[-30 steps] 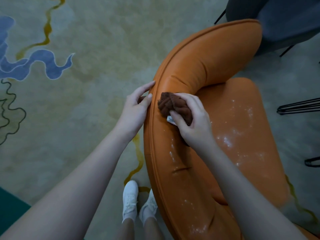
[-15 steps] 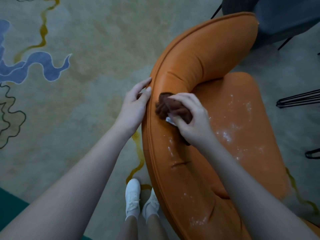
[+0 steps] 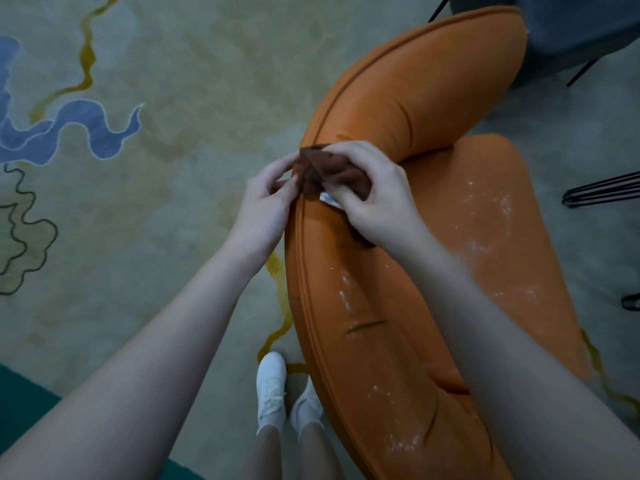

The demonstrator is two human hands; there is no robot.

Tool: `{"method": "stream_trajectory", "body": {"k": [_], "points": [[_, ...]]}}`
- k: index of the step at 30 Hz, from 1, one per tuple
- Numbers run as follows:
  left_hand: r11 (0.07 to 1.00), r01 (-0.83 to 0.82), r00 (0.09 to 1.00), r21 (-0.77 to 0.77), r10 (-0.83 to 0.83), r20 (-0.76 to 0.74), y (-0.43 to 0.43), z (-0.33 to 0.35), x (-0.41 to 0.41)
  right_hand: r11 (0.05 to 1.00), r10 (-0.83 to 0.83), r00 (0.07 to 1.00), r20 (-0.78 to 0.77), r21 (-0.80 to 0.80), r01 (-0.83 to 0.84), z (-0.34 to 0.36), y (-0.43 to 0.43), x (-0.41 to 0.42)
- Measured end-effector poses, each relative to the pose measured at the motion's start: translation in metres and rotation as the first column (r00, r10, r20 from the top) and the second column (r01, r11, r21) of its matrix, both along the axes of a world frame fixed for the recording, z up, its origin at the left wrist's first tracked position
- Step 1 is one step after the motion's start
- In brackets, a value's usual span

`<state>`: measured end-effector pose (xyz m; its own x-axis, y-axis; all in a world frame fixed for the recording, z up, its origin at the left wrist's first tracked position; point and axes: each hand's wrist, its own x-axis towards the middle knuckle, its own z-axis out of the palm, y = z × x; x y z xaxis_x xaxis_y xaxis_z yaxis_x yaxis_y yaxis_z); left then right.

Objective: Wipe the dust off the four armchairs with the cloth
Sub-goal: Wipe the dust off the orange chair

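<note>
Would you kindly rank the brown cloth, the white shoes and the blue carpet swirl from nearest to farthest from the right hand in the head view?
1. brown cloth, gripped by the right hand atop the orange armchair.
2. white shoes, on the carpet, lower left.
3. blue carpet swirl, far left.

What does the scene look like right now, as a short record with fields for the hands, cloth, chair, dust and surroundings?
grip: right hand grips the crumpled brown cloth on top of the backrest
other hand: left hand has its fingers at the cloth's left edge by the rim; whether they pinch it is unclear
chair: orange padded armchair, seen from behind and above
dust: white dust lies on the seat and the inner backrest
around: beige patterned carpet, dark grey chair beyond, white shoes below
</note>
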<state>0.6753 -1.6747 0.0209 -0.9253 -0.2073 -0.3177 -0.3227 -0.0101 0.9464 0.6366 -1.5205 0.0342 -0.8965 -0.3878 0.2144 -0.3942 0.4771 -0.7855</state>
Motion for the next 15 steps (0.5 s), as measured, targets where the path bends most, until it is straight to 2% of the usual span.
{"method": "stream_trajectory", "body": {"k": [5,8,11,13,15], "points": [[1.0,0.024,0.999,0.006,-0.024,0.029,-0.004,0.004,-0.001,0.973,0.227,0.965,0.129,0.001,-0.229,0.006,0.025,0.033],[0.999,0.019,0.999,-0.028,-0.018,0.033,0.0,0.007,-0.001,0.966,0.259,0.929,0.264,-0.084,-0.246,0.009,0.049,0.067],[0.994,-0.006,1.0,-0.113,0.009,0.024,0.01,0.008,0.0,0.993,0.056,0.951,0.304,-0.12,-0.02,0.003,0.061,0.081],[0.978,-0.008,1.0,-0.207,0.011,0.016,0.016,0.005,-0.001,0.969,-0.144,0.938,0.316,-0.149,0.199,-0.008,0.06,0.08],[0.961,-0.003,1.0,-0.275,0.009,0.022,0.022,0.006,-0.002,0.933,-0.249,0.91,0.332,-0.17,0.317,-0.022,0.056,0.076]]}}
